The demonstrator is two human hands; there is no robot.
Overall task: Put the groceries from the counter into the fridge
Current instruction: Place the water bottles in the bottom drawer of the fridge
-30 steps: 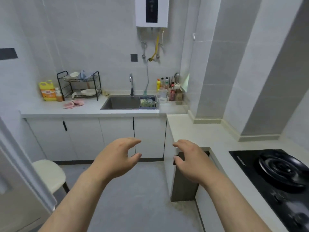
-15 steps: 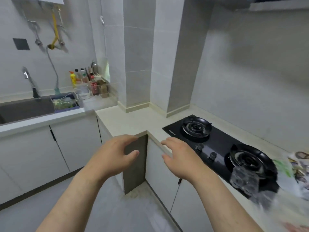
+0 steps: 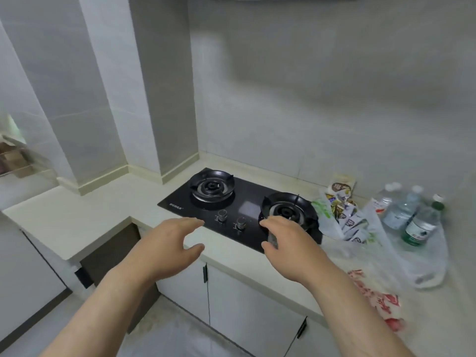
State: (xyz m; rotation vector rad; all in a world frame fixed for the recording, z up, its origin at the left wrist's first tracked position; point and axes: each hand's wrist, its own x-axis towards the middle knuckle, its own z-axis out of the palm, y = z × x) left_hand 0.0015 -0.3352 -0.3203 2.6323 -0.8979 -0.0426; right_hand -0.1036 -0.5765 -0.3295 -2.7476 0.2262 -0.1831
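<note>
Left hand (image 3: 170,243) is up over the counter (image 3: 77,217) edge, fingers spread & curled, holding nothing. Next is the black stove (image 3: 231,210) w/ 2 burners. Right hand (image 3: 291,243) is over the stove's front right part, fingers spread too, empty. Right of the stove, on the counter: snack packs (image 3: 340,210) in a clear bag, then bottles (image 3: 409,215) in another bag. Meat (image 3: 378,297) in plastic lies nearer, by the right arm.

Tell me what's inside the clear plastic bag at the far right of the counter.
The clear plastic bag holds several water bottles, one green-labelled and green-capped. Their bases and anything beneath them are blurred by the plastic.
</note>
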